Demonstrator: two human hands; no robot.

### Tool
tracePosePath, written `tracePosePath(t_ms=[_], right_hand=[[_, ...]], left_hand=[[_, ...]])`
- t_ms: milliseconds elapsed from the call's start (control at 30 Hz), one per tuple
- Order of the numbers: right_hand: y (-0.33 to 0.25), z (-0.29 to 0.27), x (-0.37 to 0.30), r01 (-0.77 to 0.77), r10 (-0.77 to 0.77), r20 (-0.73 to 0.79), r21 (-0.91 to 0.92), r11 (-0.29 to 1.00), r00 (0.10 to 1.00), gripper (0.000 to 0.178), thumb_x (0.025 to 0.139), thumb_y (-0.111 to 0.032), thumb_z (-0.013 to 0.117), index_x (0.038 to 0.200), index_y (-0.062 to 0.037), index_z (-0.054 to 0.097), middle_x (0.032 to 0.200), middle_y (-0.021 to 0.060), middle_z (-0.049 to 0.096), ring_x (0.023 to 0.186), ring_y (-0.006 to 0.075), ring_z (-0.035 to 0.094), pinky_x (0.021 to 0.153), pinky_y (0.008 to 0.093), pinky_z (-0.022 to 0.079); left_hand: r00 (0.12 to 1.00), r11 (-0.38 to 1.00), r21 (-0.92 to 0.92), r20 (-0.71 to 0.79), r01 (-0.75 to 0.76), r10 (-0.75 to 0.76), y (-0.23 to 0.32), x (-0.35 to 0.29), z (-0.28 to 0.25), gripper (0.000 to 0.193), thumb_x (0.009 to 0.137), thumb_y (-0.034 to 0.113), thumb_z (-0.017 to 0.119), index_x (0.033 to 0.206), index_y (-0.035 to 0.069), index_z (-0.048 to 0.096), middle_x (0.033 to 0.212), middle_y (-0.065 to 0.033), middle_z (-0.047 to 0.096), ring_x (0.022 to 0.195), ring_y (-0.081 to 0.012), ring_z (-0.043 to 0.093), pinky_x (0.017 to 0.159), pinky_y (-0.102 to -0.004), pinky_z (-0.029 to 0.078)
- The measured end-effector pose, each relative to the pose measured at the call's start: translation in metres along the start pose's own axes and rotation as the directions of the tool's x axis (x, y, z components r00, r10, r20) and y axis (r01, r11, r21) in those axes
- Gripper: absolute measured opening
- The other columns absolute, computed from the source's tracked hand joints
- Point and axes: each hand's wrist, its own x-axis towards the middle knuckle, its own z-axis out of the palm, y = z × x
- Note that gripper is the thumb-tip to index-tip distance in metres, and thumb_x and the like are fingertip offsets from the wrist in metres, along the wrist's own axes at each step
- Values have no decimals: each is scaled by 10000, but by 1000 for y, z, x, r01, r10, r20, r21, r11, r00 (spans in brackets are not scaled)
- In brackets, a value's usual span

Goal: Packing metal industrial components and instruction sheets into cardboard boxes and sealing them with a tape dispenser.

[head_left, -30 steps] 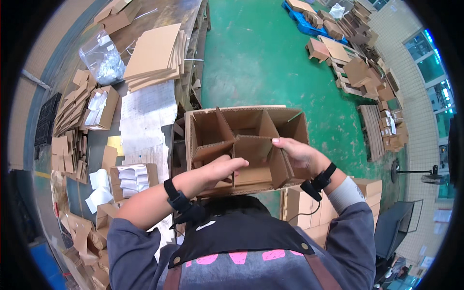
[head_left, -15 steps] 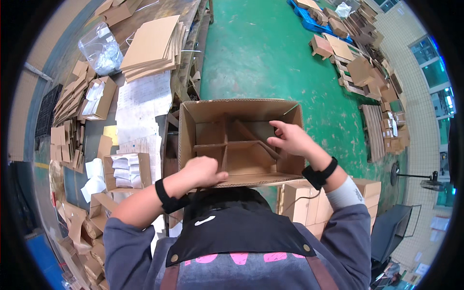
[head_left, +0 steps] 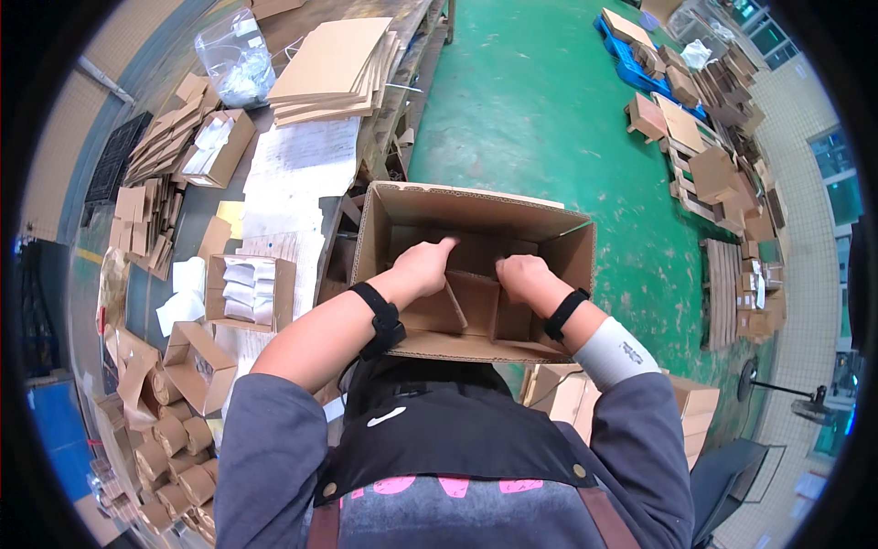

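An open brown cardboard box (head_left: pixel 485 195) stands in front of me, its flaps out of sight. Inside are cardboard dividers: one strip (head_left: pixel 455 306) leans at a slant on the left, and another piece (head_left: pixel 498 309) stands upright on the right. My left hand (head_left: pixel 423 268) reaches over the box's left part, fingers curled around the top of the slanted divider, thumb raised. Over the right part, my right hand (head_left: pixel 527 277) is closed at the upper edge of the other divider. Both hands partly hide where the dividers meet.
On the left bench lie stacked cardboard sheets (head_left: pixel 334 64), paper sheets (head_left: pixel 302 160), a clear plastic bag (head_left: pixel 236 69) and a small box with white packets (head_left: pixel 250 291). Brown rolls (head_left: pixel 174 457) sit lower left. Cartons (head_left: pixel 560 398) stand close by my right; pallets (head_left: pixel 722 293) lie farther right.
My left hand has moved from the near rim into the box, and my right hand has come down from the right side. The dividers now lie differently: the slanted one is on the left.
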Motion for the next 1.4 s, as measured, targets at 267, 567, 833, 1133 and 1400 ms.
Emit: tracePosePath(t_ms=[267, 567, 833, 1133, 1400], right_hand=[[-1, -26, -3, 180, -178, 74, -23, 983, 981, 346, 791, -161, 682, 1105, -28, 624, 934, 174, 681, 894, 335, 670, 723, 424, 543], [-33, -44, -48, 328, -371, -1, 467, 821, 929, 271, 840, -224, 687, 991, -1, 654, 888, 184, 680, 812, 338, 670, 706, 383, 524], [-129, -160, -131, 500, -382, -392, 832, 243, 837, 548, 992, -392, 471, 1334, 37, 450, 1147, 224, 613, 1009, 321, 643, 860, 411, 557], [-480, -150, -17, 426, -855, 8, 865, 266, 518, 427, 895, -27, 541, 1314, 12, 468, 1191, 138, 615, 1125, 219, 578, 984, 343, 427], [-827, -99, -19, 986, -954, -269, -132, -98, -131, 1014, 638, -338, 823, 1442, -24, 290, 1395, 245, 374, 1259, 444, 403, 1028, 458, 405]], left_hand=[[990, 998, 19, 135, -54, 51, -6, -16, -28, 518, 842, 309, 648, 1274, 37, 556, 1224, -184, 611, 1153, -335, 571, 967, -428, 473], [922, 539, -751, -351, -381, 162, -65, -254, -46, 500, 956, 353, 569, 1305, 3, 491, 1150, -168, 616, 980, -252, 641, 844, -356, 510], [208, 277, -799, -193, 533, -959, -211, -475, 150, 476, 851, 433, 632, 1048, 1, 587, 993, -174, 667, 895, -360, 651, 794, -433, 518], [105, 86, -745, -21, 662, -994, -221, -504, 282, 551, 793, 349, 713, 1156, 13, 472, 893, -190, 657, 835, -369, 656, 721, -449, 529], [-410, 122, -809, -415, 576, -813, -229, -629, 195, 639, 721, 399, 770, 1207, 66, 523, 1159, -198, 567, 1105, -339, 546, 865, -437, 466]])
